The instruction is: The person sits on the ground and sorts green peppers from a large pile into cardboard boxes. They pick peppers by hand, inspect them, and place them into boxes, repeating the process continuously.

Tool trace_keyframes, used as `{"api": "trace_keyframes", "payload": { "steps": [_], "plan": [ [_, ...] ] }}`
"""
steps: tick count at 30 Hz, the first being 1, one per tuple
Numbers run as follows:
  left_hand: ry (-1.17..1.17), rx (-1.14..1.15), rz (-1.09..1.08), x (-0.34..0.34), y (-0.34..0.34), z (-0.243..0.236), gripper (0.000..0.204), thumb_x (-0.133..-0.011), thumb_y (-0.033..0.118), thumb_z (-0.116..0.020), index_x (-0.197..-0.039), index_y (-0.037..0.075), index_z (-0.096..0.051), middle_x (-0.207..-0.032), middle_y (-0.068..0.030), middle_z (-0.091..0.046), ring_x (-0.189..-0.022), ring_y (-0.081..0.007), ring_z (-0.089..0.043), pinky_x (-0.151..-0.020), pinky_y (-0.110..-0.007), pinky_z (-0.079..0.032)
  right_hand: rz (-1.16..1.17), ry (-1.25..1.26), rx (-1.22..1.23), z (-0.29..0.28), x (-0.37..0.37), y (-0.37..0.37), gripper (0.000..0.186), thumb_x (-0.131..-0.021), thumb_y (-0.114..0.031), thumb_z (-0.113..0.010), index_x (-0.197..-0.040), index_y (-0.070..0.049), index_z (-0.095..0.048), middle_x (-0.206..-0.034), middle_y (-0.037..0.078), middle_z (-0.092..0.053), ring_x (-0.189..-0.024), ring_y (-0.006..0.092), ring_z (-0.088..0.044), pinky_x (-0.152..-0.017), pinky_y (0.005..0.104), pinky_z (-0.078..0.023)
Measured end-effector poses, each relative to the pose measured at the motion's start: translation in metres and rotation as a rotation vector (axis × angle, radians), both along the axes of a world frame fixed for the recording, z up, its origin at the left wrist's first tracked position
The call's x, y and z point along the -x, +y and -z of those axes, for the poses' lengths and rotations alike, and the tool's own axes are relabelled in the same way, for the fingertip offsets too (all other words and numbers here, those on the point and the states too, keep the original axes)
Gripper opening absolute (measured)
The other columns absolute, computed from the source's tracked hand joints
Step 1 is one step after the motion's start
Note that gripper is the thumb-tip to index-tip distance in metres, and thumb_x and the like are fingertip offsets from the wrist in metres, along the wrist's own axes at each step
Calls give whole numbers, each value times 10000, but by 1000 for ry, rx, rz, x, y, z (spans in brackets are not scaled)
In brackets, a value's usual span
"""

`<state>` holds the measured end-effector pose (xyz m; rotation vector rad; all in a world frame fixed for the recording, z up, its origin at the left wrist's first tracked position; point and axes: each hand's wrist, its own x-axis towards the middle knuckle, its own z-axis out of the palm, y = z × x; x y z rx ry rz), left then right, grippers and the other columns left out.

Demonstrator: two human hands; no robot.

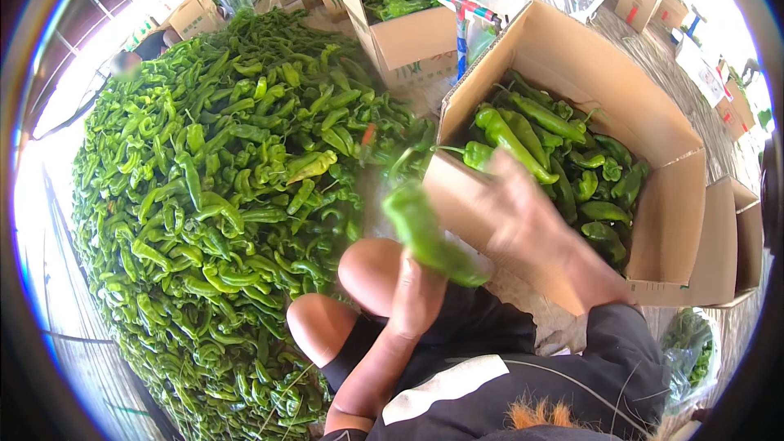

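Note:
My left hand point(415, 294) is raised above my bare knees and grips a long green pepper point(426, 237), which is blurred by motion. Blurred too, my right hand point(531, 224) hovers with fingers spread over the near wall of an open cardboard box point(572, 57). Nothing shows in that hand. The box is partly filled with green peppers point(563, 155) and lies tilted toward me. A big heap of loose green peppers point(212, 196) covers the ground to my left.
A second cardboard box point(416, 37) with peppers stands behind the first, and more boxes point(735, 237) sit to the right and along the back. A clear plastic bag point(690, 355) with greens lies at lower right. Another person point(131, 61) crouches beyond the heap.

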<state>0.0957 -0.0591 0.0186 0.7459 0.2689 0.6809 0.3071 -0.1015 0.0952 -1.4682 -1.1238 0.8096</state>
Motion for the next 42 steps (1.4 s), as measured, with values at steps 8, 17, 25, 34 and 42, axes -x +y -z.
{"api": "trace_keyframes", "payload": {
  "steps": [8,17,25,34,42],
  "plan": [
    [176,-224,405,6,3,1,924,-897,699,-401,-1490,5,-257,-1536,-178,-277,-1436,-291,-221,-1139,-490,-196,170,24,51,17,-87,-40,605,-884,-271,-701,-1347,10,-429,-1067,72,-619,-985,152,-571,-879,321,-489],
    [114,-103,350,30,-5,45,641,-1010,495,-361,-1383,-26,-378,-1342,-193,-472,-1278,-309,-448,-1101,-442,-330,435,-1034,209,130,-173,12,694,-961,-338,-532,-1459,42,-234,-1326,307,-477,-1196,420,-512,-1007,465,-420],
    [119,-20,293,39,-7,53,560,-1024,436,-368,-1358,-12,-403,-1301,-187,-497,-1245,-323,-481,-1089,-455,-354,472,-943,410,126,-168,51,659,-983,-349,-450,-1466,32,-213,-1306,307,-482,-1112,453,-542,-937,503,-453],
    [101,-48,318,31,-7,56,523,-1037,395,-349,-1353,-18,-406,-1296,-188,-499,-1242,-327,-485,-1087,-464,-355,400,-1141,596,106,-130,67,902,-919,-608,-442,-1482,50,-188,-1503,209,-312,-1281,380,-400,-1010,517,-387],
    [63,-29,330,40,-4,57,510,-1041,372,-344,-1369,-15,-392,-1307,-195,-493,-1247,-330,-480,-1094,-466,-345,185,-877,454,75,-175,35,755,-903,-269,-622,-1507,-70,-215,-1488,237,-337,-1363,363,-366,-1144,407,-297]
  ]
}}
